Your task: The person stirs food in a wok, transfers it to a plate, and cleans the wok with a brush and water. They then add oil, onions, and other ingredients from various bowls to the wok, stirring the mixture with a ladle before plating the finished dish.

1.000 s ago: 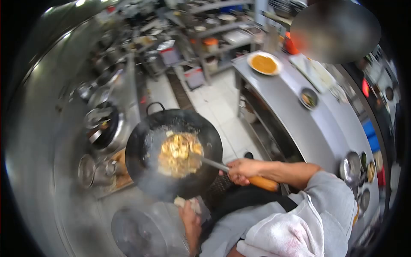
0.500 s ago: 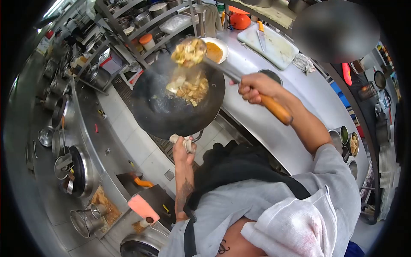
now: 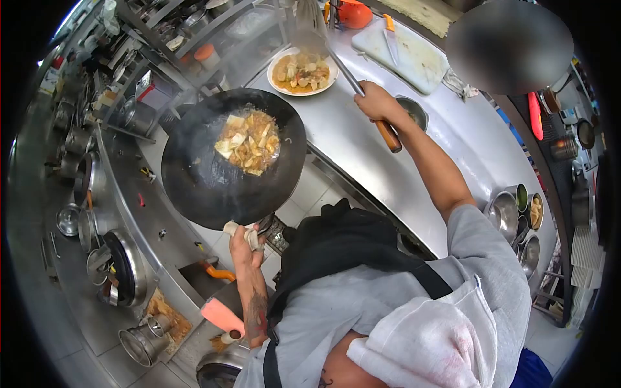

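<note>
My left hand [image 3: 246,244] is closed round the cloth-wrapped handle of a dark wok [image 3: 194,187], which is held over the gap beside the steel counter. Steaming pieces of food [image 3: 249,142] lie in the wok. In my right hand [image 3: 378,107] is the wooden handle of a long metal ladle [image 3: 345,66]; its bowl is blurred, above the far rim of a white plate. That plate [image 3: 328,83] stands on the counter and bears a portion of food [image 3: 301,71] with orange sauce.
A cutting board [image 3: 414,64] with an orange-handled knife [image 3: 391,40] lies at the counter's back. Metal bowls [image 3: 502,212] stand at the right. Shelves with pots rise behind the wok. At the left runs a steel worktop [image 3: 123,168] with pans.
The wok has moved left and down, away from the plate. The ladle, full of food before, has been tipped over the plate, where pieces of food now lie on the sauce.
</note>
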A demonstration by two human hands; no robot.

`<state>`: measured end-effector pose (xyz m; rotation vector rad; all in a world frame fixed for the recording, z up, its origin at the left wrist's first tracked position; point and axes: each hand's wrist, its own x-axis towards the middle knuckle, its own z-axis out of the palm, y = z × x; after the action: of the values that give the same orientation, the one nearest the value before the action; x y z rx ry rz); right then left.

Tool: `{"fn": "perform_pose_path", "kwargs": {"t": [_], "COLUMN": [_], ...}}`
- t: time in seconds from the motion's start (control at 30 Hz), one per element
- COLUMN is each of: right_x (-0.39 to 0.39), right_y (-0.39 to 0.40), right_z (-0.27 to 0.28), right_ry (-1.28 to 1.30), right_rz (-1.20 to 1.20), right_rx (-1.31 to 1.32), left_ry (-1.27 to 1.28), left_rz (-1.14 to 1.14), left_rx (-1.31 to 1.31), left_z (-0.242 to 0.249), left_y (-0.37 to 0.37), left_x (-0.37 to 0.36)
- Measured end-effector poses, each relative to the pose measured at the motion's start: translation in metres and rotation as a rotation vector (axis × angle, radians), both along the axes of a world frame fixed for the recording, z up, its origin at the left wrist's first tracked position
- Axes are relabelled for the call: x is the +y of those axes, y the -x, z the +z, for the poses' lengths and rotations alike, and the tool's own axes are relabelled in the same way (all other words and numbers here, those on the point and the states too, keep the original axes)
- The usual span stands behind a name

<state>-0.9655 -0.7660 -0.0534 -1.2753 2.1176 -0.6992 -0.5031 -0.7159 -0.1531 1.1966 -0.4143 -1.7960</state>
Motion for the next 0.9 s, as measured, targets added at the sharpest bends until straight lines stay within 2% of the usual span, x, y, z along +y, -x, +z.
{"fn": "perform_pose_path", "kwargs": {"t": [0.07, 0.17, 0.23, 0.27, 0.33, 0.4, 0.47, 0.53, 0.6, 0.63, 0.67, 0.7, 0.73, 0.77, 0.83, 0.9], "right_x": [0.0, -0.005, -0.007, -0.005, -0.009, 0.006, 0.028, 0.05, 0.054, 0.05, 0.044, 0.03, 0.019, 0.012, -0.003, -0.003], "right_y": [-0.001, 0.0, -0.008, -0.011, -0.008, -0.029, -0.058, -0.112, -0.143, -0.161, -0.178, -0.186, -0.197, -0.217, -0.251, -0.259], "right_z": [0.0, -0.011, -0.026, -0.031, -0.051, -0.037, -0.025, 0.003, 0.011, 0.022, 0.03, 0.005, -0.022, -0.022, -0.02, -0.007], "right_ry": [0.025, 0.014, 0.082, 0.144, 0.222, 0.267, 0.191, 0.009, -0.126, -0.148, -0.175, -0.014, 0.148, 0.14, -0.178, -0.151], "right_rz": [-0.037, -0.031, -0.121, -0.146, -0.23, -0.127, 0.009, -0.022, 0.031, 0.182, 0.332, 0.426, 0.519, 0.52, 0.523, 0.615], "right_rx": [0.102, 0.049, 0.069, 0.0, -0.616, -0.938, -0.769, -0.859, -0.688, -0.501, -0.313, -0.071, 0.17, 0.171, 0.24, 0.183], "left_ry": [0.001, -0.002, -0.018, -0.003, -0.048, -0.033, -0.047, -0.041, -0.045, -0.052, -0.059, -0.069, -0.043, -0.05, -0.012, -0.009], "left_rz": [-0.005, -0.043, -0.01, 0.006, -0.022, 0.011, -0.002, 0.018, 0.039, 0.035, -0.066, -0.167, -0.106, -0.106, 0.066, 0.038], "left_rx": [0.021, 0.049, 0.008, 0.011, 0.073, 0.066, 0.016, -0.01, -0.021, -0.019, -0.112, -0.204, -0.172, -0.169, -0.17, -0.172], "left_z": [-0.002, -0.008, -0.006, -0.007, -0.011, -0.009, -0.013, -0.019, -0.02, -0.018, -0.014, -0.014, -0.016, -0.021, -0.029, -0.029], "left_y": [-0.01, -0.029, -0.037, -0.041, -0.051, -0.059, -0.063, -0.066, -0.07, -0.075, -0.081, -0.084, -0.082, -0.08, -0.077, -0.085], "left_x": [-0.002, -0.007, -0.008, -0.009, -0.011, -0.012, -0.016, -0.02, -0.022, -0.022, -0.024, -0.025, -0.022, -0.021, -0.022, -0.025]}}
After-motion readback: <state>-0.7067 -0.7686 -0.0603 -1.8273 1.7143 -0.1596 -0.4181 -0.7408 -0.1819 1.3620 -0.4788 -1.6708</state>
